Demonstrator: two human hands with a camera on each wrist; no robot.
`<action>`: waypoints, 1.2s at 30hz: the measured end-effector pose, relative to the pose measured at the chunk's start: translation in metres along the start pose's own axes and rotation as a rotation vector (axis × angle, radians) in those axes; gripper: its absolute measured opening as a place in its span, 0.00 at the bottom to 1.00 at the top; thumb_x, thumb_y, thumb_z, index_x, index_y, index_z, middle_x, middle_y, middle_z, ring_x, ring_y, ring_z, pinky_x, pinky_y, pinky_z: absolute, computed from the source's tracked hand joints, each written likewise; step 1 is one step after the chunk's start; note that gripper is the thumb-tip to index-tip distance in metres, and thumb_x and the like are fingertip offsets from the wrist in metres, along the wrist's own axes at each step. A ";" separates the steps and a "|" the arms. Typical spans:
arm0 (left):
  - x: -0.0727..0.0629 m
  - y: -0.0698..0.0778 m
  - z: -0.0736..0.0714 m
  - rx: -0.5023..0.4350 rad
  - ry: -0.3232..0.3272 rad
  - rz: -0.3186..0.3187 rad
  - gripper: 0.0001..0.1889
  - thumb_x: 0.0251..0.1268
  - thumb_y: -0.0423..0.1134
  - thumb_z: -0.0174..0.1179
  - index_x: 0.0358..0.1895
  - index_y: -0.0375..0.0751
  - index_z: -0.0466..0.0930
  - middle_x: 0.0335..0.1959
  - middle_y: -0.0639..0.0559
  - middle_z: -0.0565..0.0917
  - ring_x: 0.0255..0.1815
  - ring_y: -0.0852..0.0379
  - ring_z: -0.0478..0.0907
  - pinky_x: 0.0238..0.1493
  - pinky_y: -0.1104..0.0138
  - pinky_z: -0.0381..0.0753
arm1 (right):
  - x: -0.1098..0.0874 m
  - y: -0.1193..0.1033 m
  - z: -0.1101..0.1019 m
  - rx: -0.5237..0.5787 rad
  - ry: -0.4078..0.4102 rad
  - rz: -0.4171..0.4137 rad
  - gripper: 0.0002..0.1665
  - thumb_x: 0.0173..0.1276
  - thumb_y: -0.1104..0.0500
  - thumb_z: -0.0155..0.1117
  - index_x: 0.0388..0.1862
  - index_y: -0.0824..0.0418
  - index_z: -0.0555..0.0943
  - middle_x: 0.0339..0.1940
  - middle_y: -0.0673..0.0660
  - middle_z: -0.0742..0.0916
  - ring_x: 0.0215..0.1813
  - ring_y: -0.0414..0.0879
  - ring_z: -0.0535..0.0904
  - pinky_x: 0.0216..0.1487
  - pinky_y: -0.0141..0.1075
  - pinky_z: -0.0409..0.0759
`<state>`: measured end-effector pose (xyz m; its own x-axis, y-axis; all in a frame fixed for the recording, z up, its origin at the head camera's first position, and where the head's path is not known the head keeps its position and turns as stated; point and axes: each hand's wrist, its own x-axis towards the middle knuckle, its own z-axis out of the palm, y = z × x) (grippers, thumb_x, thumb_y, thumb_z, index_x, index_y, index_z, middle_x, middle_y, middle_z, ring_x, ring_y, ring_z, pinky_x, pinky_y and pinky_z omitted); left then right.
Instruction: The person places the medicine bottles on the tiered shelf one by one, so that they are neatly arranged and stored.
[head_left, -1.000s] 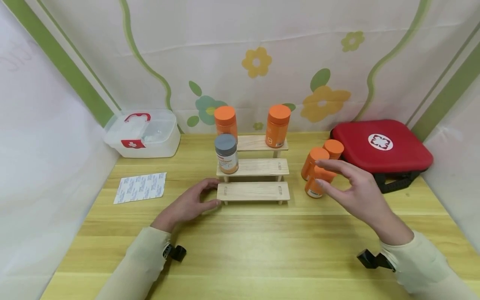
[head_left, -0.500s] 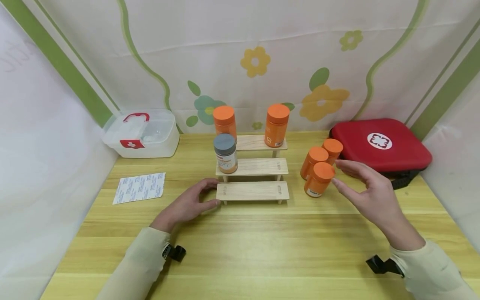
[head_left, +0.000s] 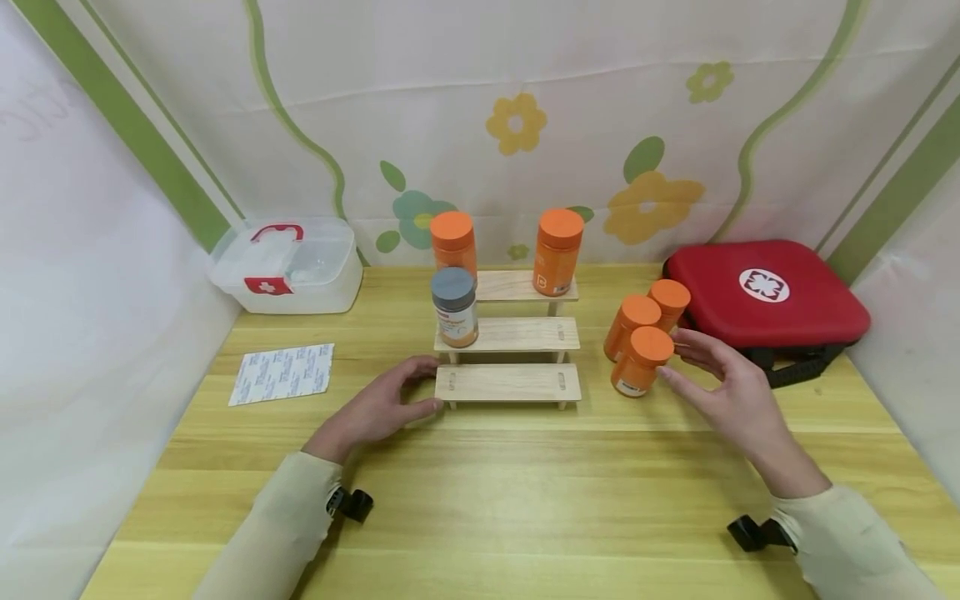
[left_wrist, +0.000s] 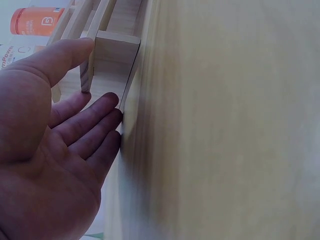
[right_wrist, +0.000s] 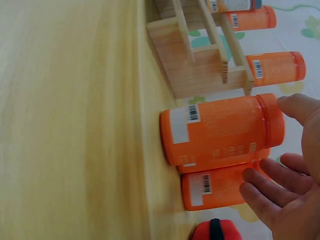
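My left hand point(head_left: 382, 404) is at the left end of a three-step wooden display stand point(head_left: 510, 382), thumb at the front corner of the lowest step and index finger at its rear corner. My right hand point(head_left: 731, 400) is beside the foremost of three orange pill bottles point(head_left: 636, 379) standing on the table. In the right wrist view its thumb is right at the cap of that bottle point(right_wrist: 220, 130), and its other fingers spread loosely by the bottles behind. On the stand are a grey-capped bottle point(head_left: 456, 321) on the middle step and two orange bottles point(head_left: 555, 267) on the top step.
A red first-aid case point(head_left: 772, 308) with a black handle lies behind the right hand. At the left are a clear first-aid box point(head_left: 315, 275) and a white printed sheet point(head_left: 283, 373). A flowered curtain point(head_left: 570, 108) hangs behind the table.
My right hand has moved from over the foremost orange bottle to its right side, then back closer to it. My left hand has stayed at the stand.
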<state>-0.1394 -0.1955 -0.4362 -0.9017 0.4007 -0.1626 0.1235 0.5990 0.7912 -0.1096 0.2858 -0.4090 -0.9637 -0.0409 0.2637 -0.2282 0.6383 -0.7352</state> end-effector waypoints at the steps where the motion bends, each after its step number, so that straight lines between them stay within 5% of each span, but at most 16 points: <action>1: 0.000 0.000 0.000 0.001 0.000 -0.001 0.36 0.74 0.50 0.71 0.79 0.47 0.69 0.76 0.45 0.78 0.80 0.41 0.71 0.85 0.40 0.63 | 0.001 0.001 0.001 -0.006 -0.014 0.019 0.40 0.71 0.54 0.80 0.77 0.63 0.75 0.70 0.67 0.85 0.58 0.13 0.72 0.57 0.06 0.69; 4: 0.000 0.000 0.000 0.002 0.001 0.000 0.35 0.74 0.50 0.71 0.79 0.47 0.69 0.77 0.45 0.78 0.81 0.40 0.71 0.85 0.40 0.63 | 0.004 0.003 0.003 -0.015 -0.046 0.058 0.43 0.71 0.51 0.79 0.79 0.63 0.73 0.71 0.68 0.84 0.58 0.23 0.78 0.55 0.06 0.70; 9: 0.000 0.000 0.000 0.004 0.002 0.003 0.35 0.74 0.49 0.71 0.79 0.47 0.68 0.77 0.44 0.78 0.81 0.40 0.71 0.86 0.40 0.62 | 0.009 0.003 0.011 0.007 -0.062 0.084 0.45 0.71 0.52 0.79 0.80 0.66 0.71 0.69 0.72 0.84 0.63 0.59 0.84 0.54 0.08 0.74; 17: 0.001 0.000 -0.001 -0.007 -0.005 0.006 0.37 0.74 0.49 0.71 0.80 0.45 0.67 0.77 0.44 0.77 0.81 0.40 0.70 0.86 0.40 0.61 | 0.013 0.001 0.019 0.033 -0.068 0.117 0.44 0.73 0.53 0.77 0.80 0.70 0.70 0.71 0.74 0.82 0.67 0.68 0.82 0.53 0.06 0.71; 20: 0.001 0.000 -0.001 -0.013 -0.005 0.008 0.36 0.74 0.48 0.71 0.80 0.45 0.68 0.77 0.43 0.77 0.81 0.40 0.70 0.86 0.41 0.61 | 0.014 -0.001 0.022 0.045 -0.059 0.108 0.42 0.73 0.54 0.77 0.78 0.70 0.71 0.70 0.74 0.82 0.65 0.63 0.82 0.53 0.07 0.72; 27: 0.001 -0.001 -0.001 -0.017 -0.001 0.000 0.36 0.74 0.49 0.71 0.80 0.46 0.68 0.76 0.44 0.77 0.80 0.40 0.71 0.86 0.40 0.61 | 0.014 0.000 0.024 0.077 -0.046 0.100 0.40 0.73 0.55 0.77 0.77 0.69 0.73 0.69 0.72 0.83 0.54 0.19 0.74 0.53 0.09 0.76; 36: 0.000 0.000 -0.001 -0.011 -0.005 0.000 0.37 0.74 0.51 0.71 0.80 0.46 0.68 0.77 0.44 0.77 0.81 0.40 0.71 0.86 0.41 0.62 | 0.012 0.002 0.025 0.076 -0.035 0.119 0.39 0.73 0.54 0.78 0.76 0.68 0.75 0.68 0.73 0.84 0.50 0.12 0.74 0.50 0.09 0.77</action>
<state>-0.1397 -0.1961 -0.4359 -0.8995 0.4040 -0.1661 0.1183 0.5913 0.7977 -0.1251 0.2675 -0.4222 -0.9885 0.0037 0.1513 -0.1211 0.5802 -0.8055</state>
